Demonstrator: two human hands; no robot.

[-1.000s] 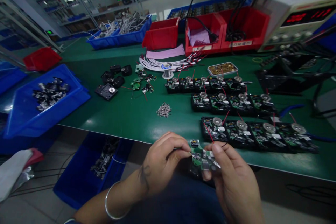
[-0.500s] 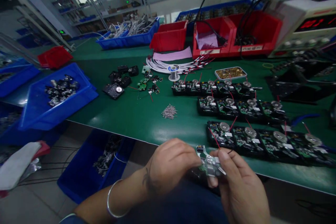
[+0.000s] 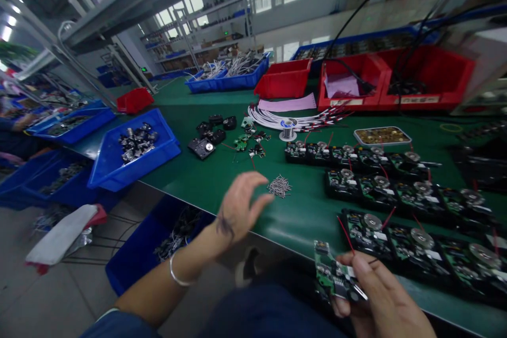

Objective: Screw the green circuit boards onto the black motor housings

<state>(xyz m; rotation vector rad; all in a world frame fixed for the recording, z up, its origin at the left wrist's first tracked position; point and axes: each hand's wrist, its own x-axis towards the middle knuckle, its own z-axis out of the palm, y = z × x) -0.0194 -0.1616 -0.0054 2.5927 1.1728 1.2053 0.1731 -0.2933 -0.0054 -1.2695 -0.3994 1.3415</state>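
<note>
My right hand (image 3: pixel 380 296) grips a green circuit board (image 3: pixel 336 277) by its right side, in front of the bench edge. A red wire sticks up from near that board. My left hand (image 3: pixel 244 203) is over the bench edge with thumb and fingers apart and nothing between them. Just beyond its fingertips lies a small pile of metal screws or pins (image 3: pixel 279 186). To the right, black housings (image 3: pixel 366 232) fitted with green boards, round metal discs and red wires stand in rows.
A solder spool (image 3: pixel 288 131) stands before a bundle of white cables (image 3: pixel 265 119). Loose boards (image 3: pixel 242 142) and black housings (image 3: pixel 202 148) lie left of it. A blue bin (image 3: pixel 114 169), red bins (image 3: pixel 283 78) and a tray of brass-coloured parts (image 3: pixel 382 136) surround the work area.
My left hand has let go of the circuit board and moved left and forward toward the metal pile. My right hand still holds the board, now lower in view. The camera view has shifted.
</note>
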